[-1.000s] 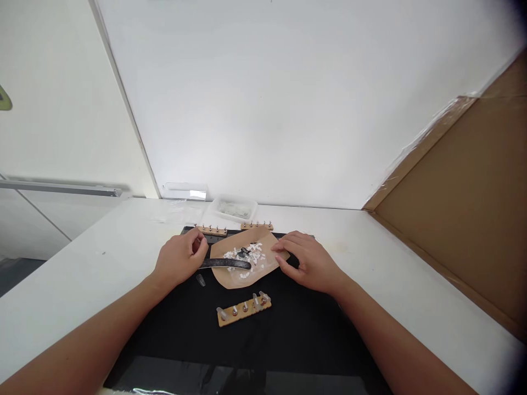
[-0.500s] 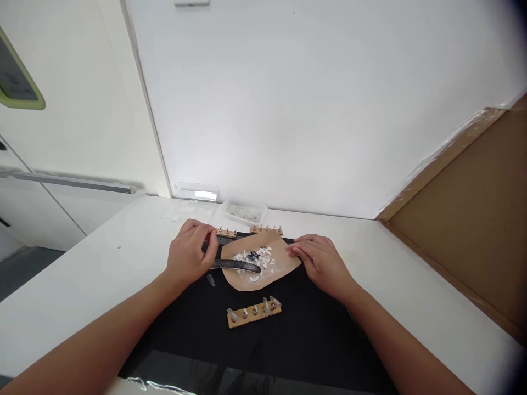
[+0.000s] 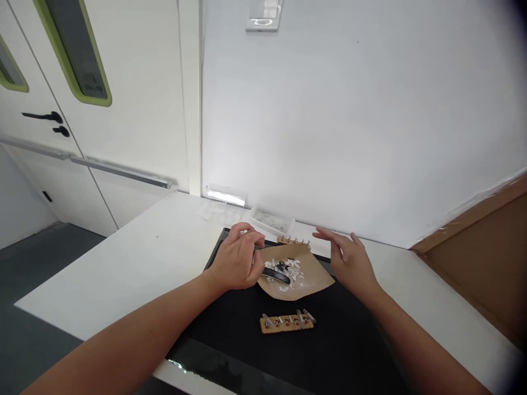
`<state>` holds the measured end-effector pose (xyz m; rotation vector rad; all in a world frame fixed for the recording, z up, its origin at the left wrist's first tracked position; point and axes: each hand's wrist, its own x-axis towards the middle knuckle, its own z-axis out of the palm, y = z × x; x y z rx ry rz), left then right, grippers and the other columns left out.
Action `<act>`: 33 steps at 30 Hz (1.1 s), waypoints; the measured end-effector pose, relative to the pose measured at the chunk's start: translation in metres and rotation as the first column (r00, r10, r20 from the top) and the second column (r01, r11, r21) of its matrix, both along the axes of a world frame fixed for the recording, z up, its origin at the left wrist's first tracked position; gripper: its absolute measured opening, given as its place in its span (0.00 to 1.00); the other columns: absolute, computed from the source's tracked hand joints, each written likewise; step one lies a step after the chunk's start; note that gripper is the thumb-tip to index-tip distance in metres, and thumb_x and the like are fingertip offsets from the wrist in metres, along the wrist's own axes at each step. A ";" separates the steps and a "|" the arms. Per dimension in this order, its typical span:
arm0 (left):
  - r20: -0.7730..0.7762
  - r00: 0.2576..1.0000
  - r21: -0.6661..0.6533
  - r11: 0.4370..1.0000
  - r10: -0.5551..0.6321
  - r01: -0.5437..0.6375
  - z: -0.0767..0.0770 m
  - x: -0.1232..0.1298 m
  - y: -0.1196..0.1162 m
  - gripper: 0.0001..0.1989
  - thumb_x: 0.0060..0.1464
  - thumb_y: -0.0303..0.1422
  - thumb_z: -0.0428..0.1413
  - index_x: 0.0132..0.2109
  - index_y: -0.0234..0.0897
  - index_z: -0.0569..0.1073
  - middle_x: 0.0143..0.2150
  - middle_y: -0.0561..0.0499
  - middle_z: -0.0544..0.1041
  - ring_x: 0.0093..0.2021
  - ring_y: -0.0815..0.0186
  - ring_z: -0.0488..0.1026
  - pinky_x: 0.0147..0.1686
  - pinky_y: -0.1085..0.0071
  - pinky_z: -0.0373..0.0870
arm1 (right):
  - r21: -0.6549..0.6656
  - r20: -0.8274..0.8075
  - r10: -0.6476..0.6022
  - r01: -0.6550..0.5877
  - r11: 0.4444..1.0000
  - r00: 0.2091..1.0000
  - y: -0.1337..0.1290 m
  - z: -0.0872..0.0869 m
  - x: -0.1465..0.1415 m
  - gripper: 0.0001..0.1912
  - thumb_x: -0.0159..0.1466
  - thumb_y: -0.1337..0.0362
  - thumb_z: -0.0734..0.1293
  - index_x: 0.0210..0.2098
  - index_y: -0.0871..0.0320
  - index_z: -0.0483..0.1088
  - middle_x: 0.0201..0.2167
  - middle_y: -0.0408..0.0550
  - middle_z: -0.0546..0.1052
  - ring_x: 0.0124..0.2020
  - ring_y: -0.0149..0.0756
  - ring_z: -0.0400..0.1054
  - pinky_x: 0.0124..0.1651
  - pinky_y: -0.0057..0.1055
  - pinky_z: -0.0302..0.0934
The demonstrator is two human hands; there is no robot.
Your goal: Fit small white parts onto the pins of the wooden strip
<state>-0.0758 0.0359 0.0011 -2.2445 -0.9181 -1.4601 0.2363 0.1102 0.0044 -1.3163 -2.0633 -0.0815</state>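
My left hand (image 3: pixel 240 257) has its fingers curled in beside the left edge of a brown paper sheet (image 3: pixel 315 277); what they hold, if anything, is hidden. A dark curved file (image 3: pixel 276 275) extends from beside that hand over the paper. White scraps (image 3: pixel 294 269) and a small dark piece lie on the sheet. My right hand (image 3: pixel 348 253) is raised at the paper's right side, fingers apart, holding nothing. Nearer me, a wooden strip (image 3: pixel 287 323) bears several metal studs, with clear nail-shaped tips on some of them.
A black mat (image 3: pixel 329 340) covers part of the white table (image 3: pixel 173 241). Behind the paper are another studded strip (image 3: pixel 293 241) and a clear plastic box (image 3: pixel 272 220) of small pieces. A cardboard panel (image 3: pixel 486 247) stands at right, and a wall rises behind.
The view has turned left, shifting the table items rightward. My right hand has lifted away from the paper and its fingers have spread. My left hand stays curled by the sheet.
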 end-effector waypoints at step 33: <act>0.158 0.980 -0.030 0.992 -0.120 0.126 -0.015 0.003 0.011 0.31 0.53 0.22 0.55 0.63 0.37 0.55 0.41 0.44 0.73 0.49 0.50 0.67 0.46 0.49 0.74 | -0.175 0.408 0.026 0.050 0.983 0.913 0.065 0.043 -0.056 0.10 0.71 0.62 0.63 0.47 0.54 0.75 0.45 0.49 0.84 0.43 0.40 0.80 0.42 0.32 0.68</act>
